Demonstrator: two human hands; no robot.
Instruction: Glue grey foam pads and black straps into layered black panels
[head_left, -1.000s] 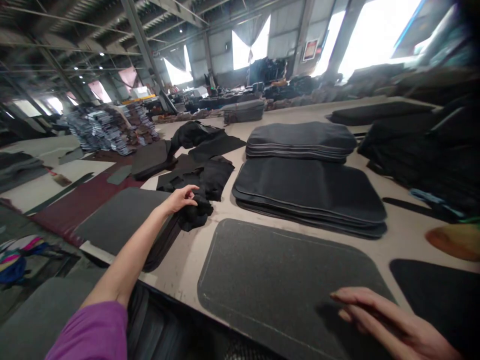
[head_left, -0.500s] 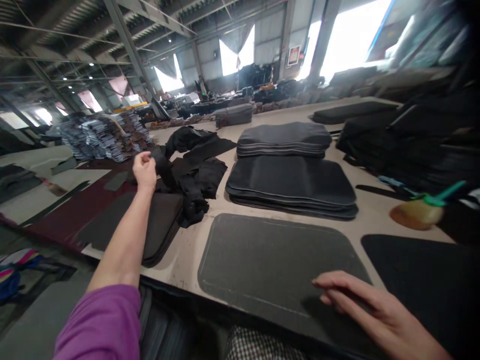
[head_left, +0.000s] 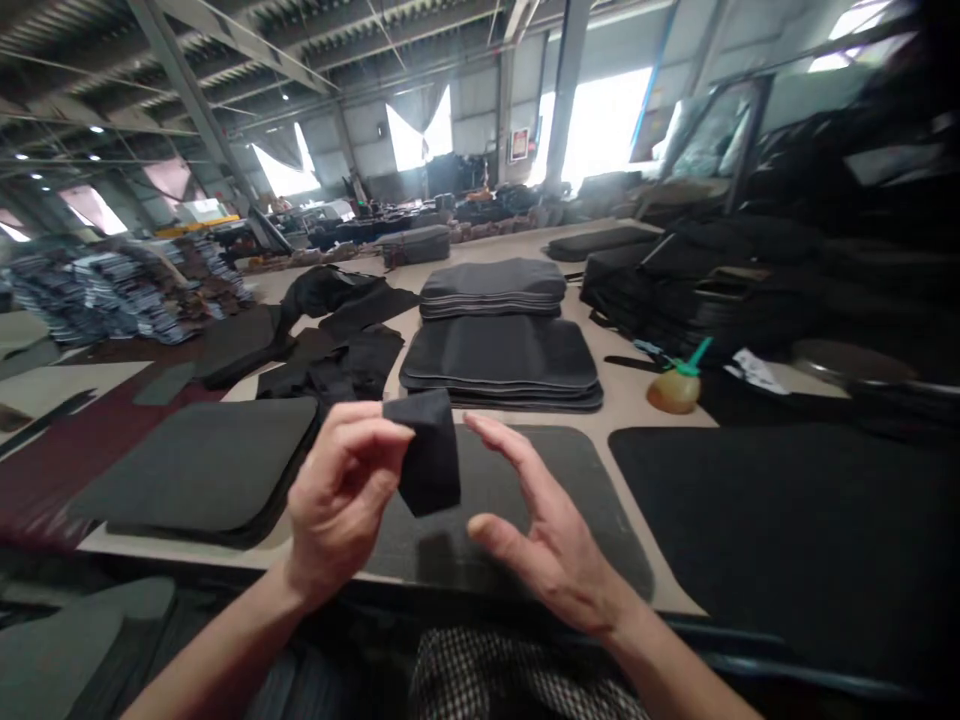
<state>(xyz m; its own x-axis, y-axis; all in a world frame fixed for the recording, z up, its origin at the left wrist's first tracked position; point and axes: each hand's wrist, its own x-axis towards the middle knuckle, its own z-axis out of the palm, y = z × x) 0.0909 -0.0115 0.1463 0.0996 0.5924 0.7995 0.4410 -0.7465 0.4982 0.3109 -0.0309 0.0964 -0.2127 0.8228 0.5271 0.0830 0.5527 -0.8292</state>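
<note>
Between the thumb and fingers of my left hand (head_left: 349, 490) is a small piece of black fabric (head_left: 429, 460), raised over the table. My right hand (head_left: 544, 530) is open just right of the fabric, thumb and fingers apart, not touching it. Below both hands lies a dark grey panel with rounded corners (head_left: 555, 470). Behind it stands a stack of black panels (head_left: 499, 360), with another grey stack (head_left: 491, 285) farther back. A pile of dark panels (head_left: 202, 460) sits to the left.
Crumpled black fabric pieces (head_left: 345, 365) lie at the back left. An amber bottle with a green nozzle (head_left: 675, 385) stands right of the stacks. A large black panel (head_left: 780, 500) covers the right side. Dark bags or cloth (head_left: 705, 280) are heaped behind.
My left hand has come back from the black fabric pile at the left with a small piece. My right hand has moved toward it and opened. The view has turned right.
</note>
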